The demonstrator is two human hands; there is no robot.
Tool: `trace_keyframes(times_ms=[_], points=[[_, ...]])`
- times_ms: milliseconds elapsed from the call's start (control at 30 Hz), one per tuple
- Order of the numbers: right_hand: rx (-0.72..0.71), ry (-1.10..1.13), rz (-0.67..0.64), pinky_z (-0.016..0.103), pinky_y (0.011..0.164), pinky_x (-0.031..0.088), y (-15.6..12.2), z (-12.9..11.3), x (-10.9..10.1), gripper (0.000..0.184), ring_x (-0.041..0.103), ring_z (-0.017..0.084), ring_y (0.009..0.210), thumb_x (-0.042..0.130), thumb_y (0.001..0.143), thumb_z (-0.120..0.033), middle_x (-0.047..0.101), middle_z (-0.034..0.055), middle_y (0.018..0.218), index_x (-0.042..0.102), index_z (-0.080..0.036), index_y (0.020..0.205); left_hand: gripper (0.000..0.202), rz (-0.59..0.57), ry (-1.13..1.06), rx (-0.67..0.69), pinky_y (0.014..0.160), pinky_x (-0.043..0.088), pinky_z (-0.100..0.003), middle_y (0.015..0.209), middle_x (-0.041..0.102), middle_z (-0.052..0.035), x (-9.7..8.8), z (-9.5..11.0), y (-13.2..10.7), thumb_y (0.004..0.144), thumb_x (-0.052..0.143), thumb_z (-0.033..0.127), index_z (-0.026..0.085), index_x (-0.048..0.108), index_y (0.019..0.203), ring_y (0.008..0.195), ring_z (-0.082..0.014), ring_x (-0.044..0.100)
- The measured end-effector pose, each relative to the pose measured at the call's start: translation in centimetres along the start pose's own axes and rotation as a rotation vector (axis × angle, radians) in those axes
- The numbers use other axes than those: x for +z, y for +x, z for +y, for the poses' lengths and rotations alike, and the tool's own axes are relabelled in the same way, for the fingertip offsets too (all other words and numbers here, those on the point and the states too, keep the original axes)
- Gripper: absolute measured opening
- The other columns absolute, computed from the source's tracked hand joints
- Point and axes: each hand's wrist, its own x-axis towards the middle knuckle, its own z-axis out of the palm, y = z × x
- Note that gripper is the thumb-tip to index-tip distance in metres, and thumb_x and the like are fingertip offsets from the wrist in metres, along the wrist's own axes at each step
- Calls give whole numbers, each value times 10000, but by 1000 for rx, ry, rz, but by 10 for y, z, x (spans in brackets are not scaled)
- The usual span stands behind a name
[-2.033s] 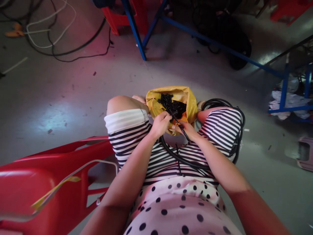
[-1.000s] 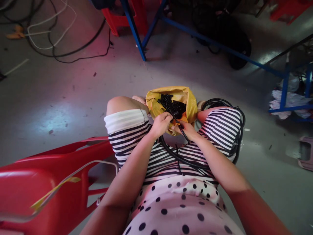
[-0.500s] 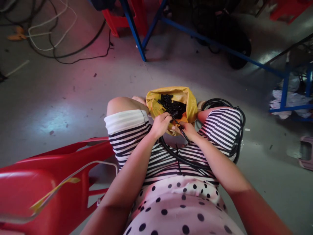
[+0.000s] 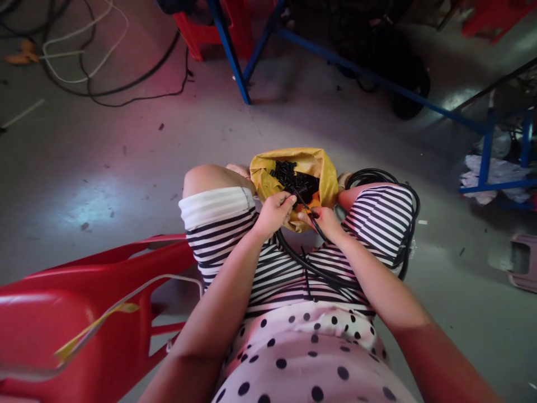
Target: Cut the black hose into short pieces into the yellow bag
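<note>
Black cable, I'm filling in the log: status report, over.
Right hand gripping black cable; left hand pinched close by, hold unclear. Both at yellow bag, black pieces inside. Black hose looped across lap.

Setting: workshop or small factory floor, judging by contents. Evidence: grey hard floor (image 4: 210,129) littered with dark scraps (image 4: 161,127); loose cables (image 4: 146,76) trailing across it at upper left; blue metal frames (image 4: 230,53); red plastic stool (image 4: 193,33); open yellow sack (image 4: 328,176) holding many small black parts (image 4: 287,173)
</note>
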Motion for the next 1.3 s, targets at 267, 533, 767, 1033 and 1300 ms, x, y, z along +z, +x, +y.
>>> trace_keyframes(times_ms=[267, 533, 767, 1033, 1300], points=[[-29, 97, -111, 246, 709, 424, 0, -1, -3, 516, 587, 170, 796, 635, 815, -671, 656, 27, 865, 657, -183, 978, 307, -151, 307, 77, 479, 305, -212, 490, 392, 66, -3, 7, -3, 880, 524, 447, 199, 508, 699, 478, -102, 393], [-6, -87, -19, 259, 578, 331, 1, -2, -2, 535, 528, 173, 635, 636, 780, -709, 545, 17, 594, 560, -198, 642, 309, -100, 235, 69, 448, 283, -207, 504, 367, 73, -6, 6, -1, 879, 542, 442, 203, 465, 700, 434, -81, 357], [-14, -64, -6, 266, 560, 322, 3, 1, -2, 559, 511, 172, 594, 643, 755, -729, 486, 10, 525, 555, -200, 596, 314, -70, 158, 51, 422, 269, -207, 497, 368, 75, -5, 6, -2, 883, 551, 436, 206, 444, 698, 410, -71, 338], [-17, -32, -37, 255, 578, 333, 1, -1, -3, 542, 510, 158, 620, 650, 765, -719, 532, 3, 604, 572, -192, 664, 304, -105, 289, 60, 457, 265, -212, 479, 362, 73, -6, 4, -1, 889, 517, 413, 205, 450, 677, 436, -86, 354], [6, -95, -46, 250, 605, 352, 3, -1, -4, 514, 570, 174, 687, 660, 794, -699, 635, 40, 716, 633, -187, 745, 298, -147, 320, 68, 461, 269, -219, 477, 377, 67, -4, 1, 1, 884, 521, 401, 203, 470, 667, 456, -96, 364]])
